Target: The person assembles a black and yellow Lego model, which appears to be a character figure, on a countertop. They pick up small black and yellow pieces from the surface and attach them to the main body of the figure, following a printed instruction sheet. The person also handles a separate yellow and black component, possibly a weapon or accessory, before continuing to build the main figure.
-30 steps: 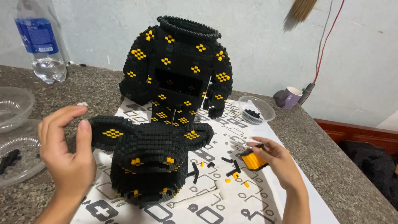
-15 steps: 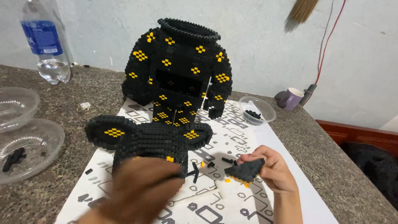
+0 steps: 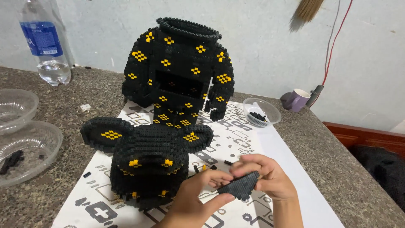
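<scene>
Your left hand (image 3: 198, 198) and right hand (image 3: 270, 177) both pinch a small black brick piece (image 3: 239, 186) between them; it hovers above the printed sheet (image 3: 261, 143), just right of the black brick head (image 3: 147, 162).

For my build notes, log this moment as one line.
left hand and right hand: both grip black brick piece | brick head beside | over printed sheet

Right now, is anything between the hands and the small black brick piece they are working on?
No. Both the left hand and the right hand already grip the small black brick piece directly, above the printed sheet. The black brick head sits just left of them, apart from the piece.
</scene>
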